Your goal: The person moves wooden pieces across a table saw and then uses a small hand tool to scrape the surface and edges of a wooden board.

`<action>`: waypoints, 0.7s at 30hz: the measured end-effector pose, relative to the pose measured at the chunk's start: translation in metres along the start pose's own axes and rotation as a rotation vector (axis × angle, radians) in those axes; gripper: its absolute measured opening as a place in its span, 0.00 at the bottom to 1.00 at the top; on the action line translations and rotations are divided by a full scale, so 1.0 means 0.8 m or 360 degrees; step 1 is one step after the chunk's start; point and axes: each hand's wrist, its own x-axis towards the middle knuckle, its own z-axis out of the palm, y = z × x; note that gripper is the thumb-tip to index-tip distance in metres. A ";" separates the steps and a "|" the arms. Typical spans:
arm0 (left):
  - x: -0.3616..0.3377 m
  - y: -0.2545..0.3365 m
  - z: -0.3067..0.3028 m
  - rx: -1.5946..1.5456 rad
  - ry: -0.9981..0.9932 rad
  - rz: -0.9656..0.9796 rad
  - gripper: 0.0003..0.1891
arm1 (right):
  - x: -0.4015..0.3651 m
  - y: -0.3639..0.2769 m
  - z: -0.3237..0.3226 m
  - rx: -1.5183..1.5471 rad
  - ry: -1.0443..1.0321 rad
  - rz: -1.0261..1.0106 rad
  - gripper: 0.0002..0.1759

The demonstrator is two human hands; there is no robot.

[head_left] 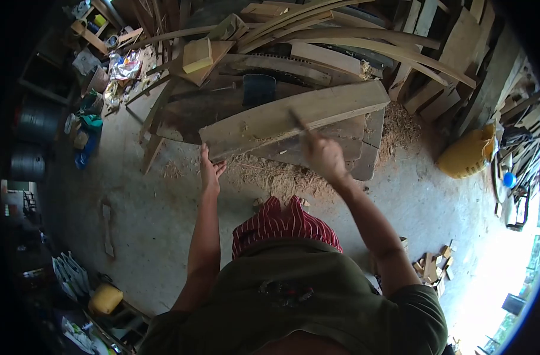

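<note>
A thick, slightly curved wooden plank (282,118) lies slanted across the low workbench (187,112), its right end farther from me. At the plank's near left end, my left hand (209,170) grips the corner, thumb on the end and fingers bent by the lower edge. My right hand (325,157) is closed around a dark, narrow tool (296,120) that points up and left over the plank's face. Motion blurs this tool, so its kind cannot be told, nor whether it touches the wood.
Wood shavings (282,177) cover the floor before the bench. Long curved strips (365,44) and a pale wood block (198,55) are piled behind the plank. A yellow jug (466,155) stands at right, near wood offcuts (434,266). Dark drums (36,123) line the left.
</note>
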 end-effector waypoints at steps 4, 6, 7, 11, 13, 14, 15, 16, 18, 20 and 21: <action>-0.003 0.004 0.000 0.0076 -0.0007 0.0047 0.50 | 0.016 0.005 0.002 0.0128 0.0125 -0.0120 0.13; -0.006 0.004 0.001 0.0043 0.0002 0.0044 0.49 | 0.024 0.035 -0.003 0.0011 0.0161 -0.0099 0.15; -0.007 0.007 0.001 0.0021 0.0006 0.0051 0.48 | 0.028 0.050 -0.008 -0.0091 0.0298 0.0025 0.15; -0.006 0.005 0.003 0.0009 -0.0014 0.0018 0.48 | 0.020 -0.007 0.014 -0.0564 -0.0075 0.0188 0.14; -0.004 0.005 0.001 0.0027 -0.0068 0.0035 0.48 | 0.009 -0.045 0.014 -0.0376 0.0149 -0.0114 0.15; -0.001 0.005 0.001 0.0028 -0.0086 0.0033 0.48 | 0.006 -0.053 0.011 -0.0169 0.0380 -0.0422 0.17; 0.000 0.005 -0.001 0.0037 -0.0110 0.0051 0.48 | 0.014 -0.039 0.009 -0.0178 0.0383 -0.0411 0.17; 0.000 0.004 -0.004 0.0047 -0.0129 0.0068 0.48 | 0.035 -0.011 0.005 -0.0354 0.0204 -0.0258 0.15; 0.001 0.004 -0.005 0.0047 -0.0135 0.0080 0.48 | 0.077 0.031 -0.024 -0.0431 0.0017 0.0086 0.15; 0.003 0.000 -0.006 0.0040 -0.0127 0.0093 0.48 | 0.098 0.057 -0.057 -0.0271 -0.0033 0.0276 0.18; 0.006 -0.001 -0.006 0.0043 -0.0138 0.0081 0.49 | 0.100 0.056 -0.050 -0.0309 -0.0050 0.0316 0.19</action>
